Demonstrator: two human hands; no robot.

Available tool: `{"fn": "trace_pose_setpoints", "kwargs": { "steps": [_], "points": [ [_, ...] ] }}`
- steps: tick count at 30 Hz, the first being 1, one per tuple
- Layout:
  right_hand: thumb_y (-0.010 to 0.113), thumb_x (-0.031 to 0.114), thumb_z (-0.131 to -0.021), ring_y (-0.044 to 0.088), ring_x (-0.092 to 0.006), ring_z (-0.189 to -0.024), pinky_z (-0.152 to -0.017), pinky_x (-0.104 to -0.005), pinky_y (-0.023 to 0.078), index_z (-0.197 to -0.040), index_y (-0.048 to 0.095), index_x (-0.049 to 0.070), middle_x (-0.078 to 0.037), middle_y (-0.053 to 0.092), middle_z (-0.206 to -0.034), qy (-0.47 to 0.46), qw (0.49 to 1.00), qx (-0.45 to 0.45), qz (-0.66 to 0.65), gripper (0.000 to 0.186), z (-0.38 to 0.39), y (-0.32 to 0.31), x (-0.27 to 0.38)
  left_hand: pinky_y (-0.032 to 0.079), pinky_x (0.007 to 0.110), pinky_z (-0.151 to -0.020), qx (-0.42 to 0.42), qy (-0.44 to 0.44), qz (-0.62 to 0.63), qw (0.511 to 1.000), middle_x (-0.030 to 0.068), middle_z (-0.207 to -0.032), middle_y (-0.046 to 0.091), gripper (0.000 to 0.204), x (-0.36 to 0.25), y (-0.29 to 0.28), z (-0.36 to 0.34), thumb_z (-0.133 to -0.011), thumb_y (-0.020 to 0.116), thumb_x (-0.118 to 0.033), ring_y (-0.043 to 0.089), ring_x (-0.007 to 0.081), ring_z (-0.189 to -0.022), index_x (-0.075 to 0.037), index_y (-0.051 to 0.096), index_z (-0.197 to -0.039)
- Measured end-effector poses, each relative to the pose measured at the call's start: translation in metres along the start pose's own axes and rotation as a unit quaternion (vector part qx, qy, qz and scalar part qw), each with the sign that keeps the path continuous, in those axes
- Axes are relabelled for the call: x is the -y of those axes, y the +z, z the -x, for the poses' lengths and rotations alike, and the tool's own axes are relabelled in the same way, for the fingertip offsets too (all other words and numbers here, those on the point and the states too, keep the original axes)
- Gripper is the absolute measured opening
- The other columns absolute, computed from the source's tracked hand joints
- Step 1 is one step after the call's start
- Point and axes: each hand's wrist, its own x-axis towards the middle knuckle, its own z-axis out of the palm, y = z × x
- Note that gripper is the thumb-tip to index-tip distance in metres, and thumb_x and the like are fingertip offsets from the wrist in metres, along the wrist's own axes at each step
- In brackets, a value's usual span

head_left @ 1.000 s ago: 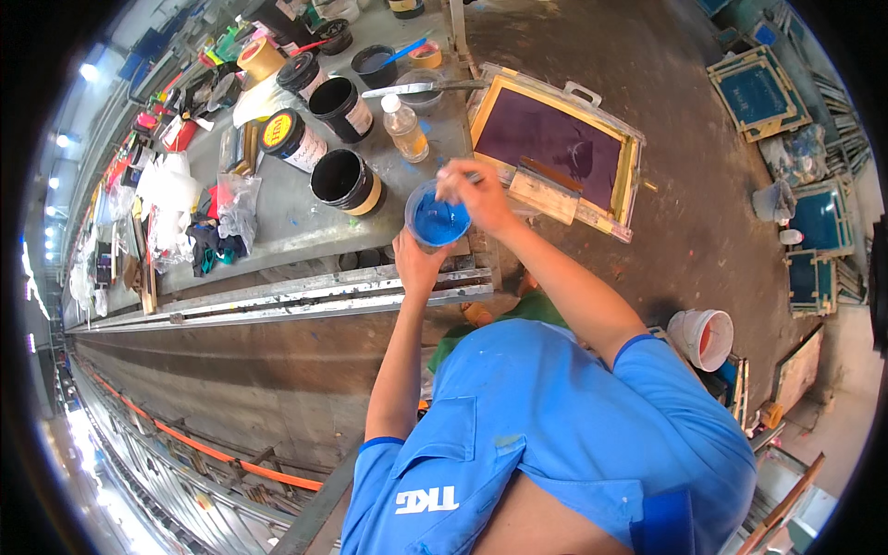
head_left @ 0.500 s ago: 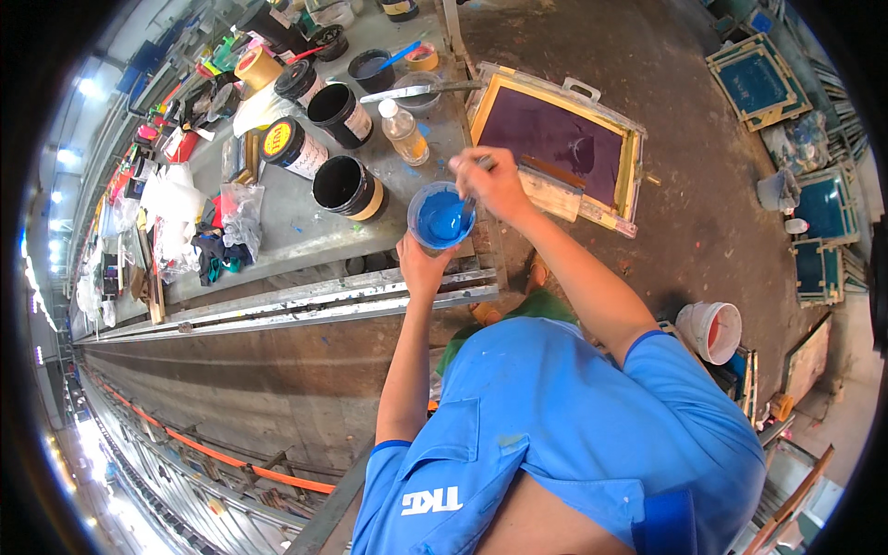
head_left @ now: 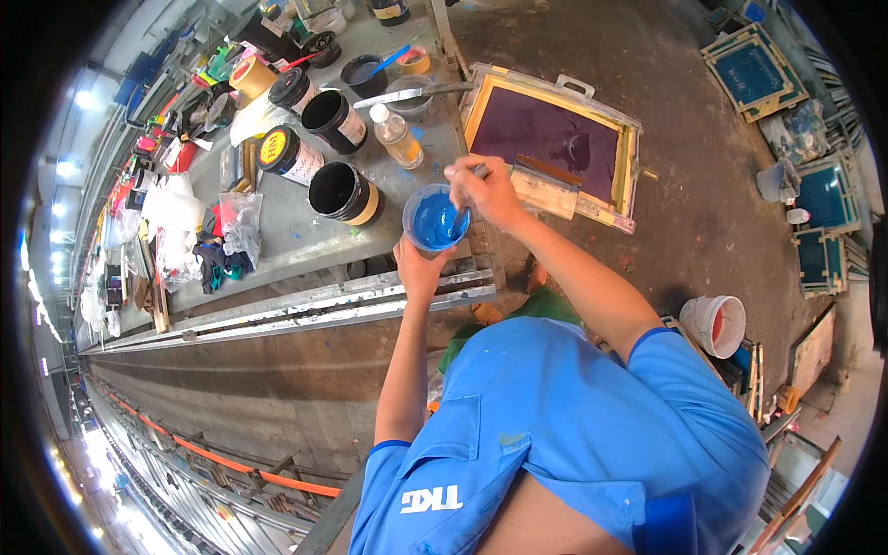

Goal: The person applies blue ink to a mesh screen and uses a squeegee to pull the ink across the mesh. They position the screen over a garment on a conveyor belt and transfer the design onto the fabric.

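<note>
Shifted since half a second earlier: your right hand [head_left: 487, 192], now slightly lower and closer over the rim of the clear cup [head_left: 408, 222]. Left hand [head_left: 424, 268] stayed under the near side of the cup.

Right hand: fingers pinched round a thin stirrer [head_left: 481, 171], its dark top poking up above your grip, lower end down in the blue paint [head_left: 431, 222] near the cup's right wall. Left hand: thumb and fingers curled about the cup's lower part, thumb at left.

Cup was at the near right corner of the grey counter [head_left: 301, 222]; could not tell whether it touched the top. Just beyond it, towards the far edge, stood an open black tub [head_left: 369, 205] and a capped clear bottle [head_left: 398, 137], the bottle nearer the right edge. Farther back, a second black tub [head_left: 351, 134], also open. A flat-bladed spatula [head_left: 407, 95] jutted over the counter's right edge.

Past that edge you had a framed screen [head_left: 629, 185] with dark purple mesh, a wooden-handled squeegee [head_left: 546, 192] across its near side.
</note>
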Motion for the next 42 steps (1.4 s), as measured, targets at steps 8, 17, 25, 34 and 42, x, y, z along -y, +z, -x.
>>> {"fn": "trace_pose_setpoints", "kwargs": {
  "steps": [8, 17, 25, 34, 42],
  "points": [
    [0.06, 0.017, -0.097, 0.051, -0.0095, -0.057, -0.056, -0.0275, 0.043, -0.066, 0.054, 0.004, -0.002, 0.052, -0.059, 0.0, 1.0, 0.013, -0.003, 0.035, 0.002, 0.004, -0.002, 0.043, 0.046, -0.099, 0.015, 0.006, 0.012, 1.0, 0.0127, -0.126, 0.061, 0.087, -0.007, -0.005, 0.0, -0.065, 0.092, -0.03, 0.051, 0.0354, -0.116, -0.005, 0.051, -0.138],
    [0.062, 0.026, -0.102, 0.059, -0.0099, -0.076, -0.073, -0.0273, 0.047, -0.077, 0.061, 0.003, -0.004, 0.065, -0.076, -0.056, 0.991, -0.084, 0.088, 0.034, 0.03, -0.009, -0.003, 0.047, 0.039, -0.1, -0.017, -0.031, 0.182, 0.983, 0.0192, -0.141, 0.053, 0.085, -0.052, -0.07, -0.041, -0.081, 0.07, 0.001, 0.056, 0.0284, -0.118, -0.002, 0.028, -0.155],
    [0.064, 0.017, -0.099, 0.06, -0.0101, -0.079, -0.075, -0.0285, 0.048, -0.084, 0.064, -0.002, -0.005, 0.066, -0.082, -0.122, 0.985, -0.006, 0.126, 0.025, 0.062, 0.004, -0.017, 0.043, 0.042, -0.105, -0.207, -0.023, 0.108, 0.972, 0.02, -0.139, 0.056, 0.088, -0.01, 0.036, -0.196, -0.078, 0.086, -0.029, 0.051, 0.0372, -0.13, 0.0, 0.038, -0.146],
    [0.062, 0.019, -0.1, 0.059, -0.0114, -0.081, -0.078, -0.0299, 0.048, -0.08, 0.062, 0.0, -0.005, 0.065, -0.081, -0.083, 0.99, -0.036, 0.109, 0.028, 0.069, -0.005, -0.02, 0.049, 0.038, -0.089, -0.104, 0.101, 0.21, 0.967, 0.0175, -0.109, 0.067, 0.053, -0.065, -0.025, -0.174, -0.083, 0.083, -0.025, 0.064, 0.0256, -0.101, 0.003, 0.057, -0.12],
    [0.061, 0.028, -0.101, 0.056, -0.0089, -0.078, -0.075, -0.0262, 0.045, -0.08, 0.066, 0.001, -0.002, 0.066, -0.079, -0.058, 0.991, -0.097, 0.077, 0.034, 0.053, -0.027, -0.016, 0.051, 0.036, -0.081, 0.192, 0.071, 0.046, 0.978, 0.0141, -0.098, 0.072, 0.051, -0.116, -0.158, -0.111, -0.081, 0.082, -0.029, 0.068, 0.0209, -0.092, 0.0, 0.059, -0.116]
  ]
}}
